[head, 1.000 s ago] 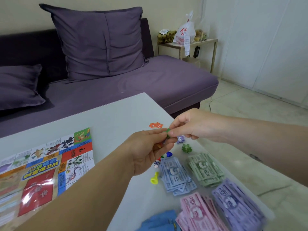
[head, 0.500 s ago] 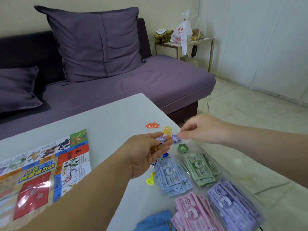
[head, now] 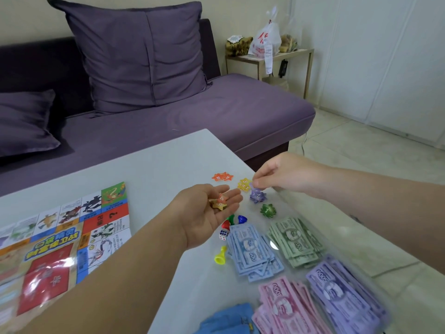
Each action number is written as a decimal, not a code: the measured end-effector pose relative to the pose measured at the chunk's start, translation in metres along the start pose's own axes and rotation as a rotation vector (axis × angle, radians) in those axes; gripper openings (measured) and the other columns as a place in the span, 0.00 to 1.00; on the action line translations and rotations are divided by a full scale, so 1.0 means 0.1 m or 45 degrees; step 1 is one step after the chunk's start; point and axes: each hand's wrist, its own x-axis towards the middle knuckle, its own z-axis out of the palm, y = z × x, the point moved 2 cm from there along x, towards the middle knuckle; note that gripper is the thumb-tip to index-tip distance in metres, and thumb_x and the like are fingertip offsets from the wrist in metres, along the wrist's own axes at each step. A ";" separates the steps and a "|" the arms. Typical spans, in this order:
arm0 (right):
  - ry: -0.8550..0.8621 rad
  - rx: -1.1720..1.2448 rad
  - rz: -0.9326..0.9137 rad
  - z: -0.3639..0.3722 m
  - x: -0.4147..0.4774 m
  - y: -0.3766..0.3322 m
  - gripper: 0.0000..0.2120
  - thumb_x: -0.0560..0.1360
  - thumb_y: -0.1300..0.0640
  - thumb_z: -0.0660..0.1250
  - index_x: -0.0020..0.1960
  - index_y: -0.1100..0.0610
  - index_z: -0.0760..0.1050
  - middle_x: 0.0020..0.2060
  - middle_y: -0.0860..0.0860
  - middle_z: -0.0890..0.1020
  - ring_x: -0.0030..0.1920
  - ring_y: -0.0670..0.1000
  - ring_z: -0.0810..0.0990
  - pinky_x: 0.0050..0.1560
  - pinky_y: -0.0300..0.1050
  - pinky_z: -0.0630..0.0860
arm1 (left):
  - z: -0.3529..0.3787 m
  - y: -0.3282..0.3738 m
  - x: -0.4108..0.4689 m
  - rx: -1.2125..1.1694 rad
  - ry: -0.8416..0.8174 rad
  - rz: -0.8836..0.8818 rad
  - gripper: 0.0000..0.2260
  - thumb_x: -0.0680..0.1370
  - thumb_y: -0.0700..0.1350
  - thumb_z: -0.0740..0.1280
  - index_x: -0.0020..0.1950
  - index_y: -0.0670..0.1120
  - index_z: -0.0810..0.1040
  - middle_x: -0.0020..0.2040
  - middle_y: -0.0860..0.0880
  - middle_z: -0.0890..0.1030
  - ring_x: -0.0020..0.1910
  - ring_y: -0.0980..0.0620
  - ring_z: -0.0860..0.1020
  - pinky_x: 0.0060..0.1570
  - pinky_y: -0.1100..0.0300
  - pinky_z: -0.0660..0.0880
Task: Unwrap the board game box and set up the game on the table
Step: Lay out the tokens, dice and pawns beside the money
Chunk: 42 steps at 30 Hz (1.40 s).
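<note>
My left hand [head: 204, 214], fingers relaxed, carries star tokens [head: 220, 201]; my right hand [head: 283, 174] pinches a purple star [head: 251, 186] above the purple pile [head: 258, 196].

The single head-worn camera is looking forward and down — hovering close over the white flat table [head: 156, 165], facing the purple fabric sofa [head: 240, 112].

- White table [head: 156, 169] is carrying everything.
- Game board [head: 60, 239] is lying flat at the left edge.
- Orange star tokens [head: 222, 176], yellow star tokens [head: 244, 184], purple star tokens [head: 257, 196] and a green star token [head: 267, 210] are sitting in a line along the right edge.
- Red, green and blue pawns [head: 232, 220], dice [head: 223, 235] and a tipped yellow pawn [head: 220, 255] are lying just nearer.
- Blue notes [head: 252, 251], green notes [head: 296, 242], pink notes [head: 286, 307] and purple notes [head: 344, 292] are lying in loose stacks toward the near right corner.
</note>
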 end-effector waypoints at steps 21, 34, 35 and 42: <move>0.098 -0.010 -0.055 0.33 0.55 -0.41 0.17 0.72 0.52 0.71 0.55 0.63 0.81 0.55 0.56 0.82 0.57 0.53 0.79 0.62 0.48 0.73 | -0.26 0.11 0.07 -0.097 0.078 0.072 0.16 0.79 0.31 0.49 0.62 0.34 0.71 0.53 0.37 0.79 0.49 0.43 0.80 0.42 0.54 0.77; -0.278 0.052 -0.089 0.38 0.34 -0.44 0.01 0.72 0.54 0.72 0.42 0.51 0.81 0.27 0.39 0.76 0.33 0.43 0.68 0.31 0.33 0.64 | -0.26 0.08 0.09 -0.011 -0.046 0.088 0.10 0.80 0.35 0.59 0.56 0.32 0.76 0.46 0.40 0.82 0.46 0.49 0.82 0.40 0.61 0.80; -0.242 0.121 -0.049 0.33 0.36 -0.40 0.01 0.72 0.55 0.72 0.42 0.51 0.81 0.30 0.42 0.78 0.34 0.44 0.67 0.32 0.36 0.63 | -0.25 0.08 0.09 -0.037 -0.036 0.071 0.09 0.80 0.35 0.59 0.55 0.33 0.76 0.46 0.39 0.82 0.46 0.47 0.82 0.41 0.59 0.81; -0.062 -0.110 0.011 -0.02 0.41 -0.22 0.05 0.70 0.51 0.74 0.46 0.48 0.83 0.40 0.39 0.82 0.45 0.39 0.75 0.48 0.35 0.67 | -0.24 0.09 0.06 -0.022 -0.038 0.039 0.18 0.79 0.28 0.49 0.67 0.35 0.67 0.48 0.38 0.81 0.48 0.44 0.81 0.44 0.55 0.79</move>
